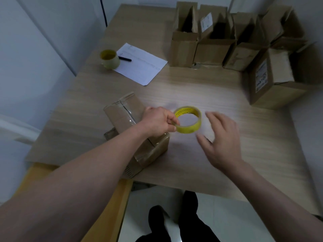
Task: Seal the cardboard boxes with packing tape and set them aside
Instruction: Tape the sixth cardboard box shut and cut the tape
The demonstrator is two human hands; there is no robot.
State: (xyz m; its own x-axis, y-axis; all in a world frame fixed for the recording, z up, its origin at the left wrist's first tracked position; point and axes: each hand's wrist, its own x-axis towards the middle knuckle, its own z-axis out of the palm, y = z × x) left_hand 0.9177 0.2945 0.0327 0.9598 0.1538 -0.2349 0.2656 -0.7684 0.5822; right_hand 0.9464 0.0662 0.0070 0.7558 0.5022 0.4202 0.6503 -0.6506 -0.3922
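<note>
A closed cardboard box [125, 117] lies on the wooden table [192, 88] near its front left edge, with clear tape along its top seam. My left hand [160, 121] is above the box's right end and pinches the rim of a yellow tape roll [189, 119]. My right hand [220, 137], blurred, hovers just right of the roll with fingers spread, holding nothing.
Several open cardboard boxes [215, 37] stand in a row at the table's back right, with another box [272, 79] on the right. A second tape roll [110, 59], a black pen [125, 58] and a white sheet [141, 65] lie at the back left.
</note>
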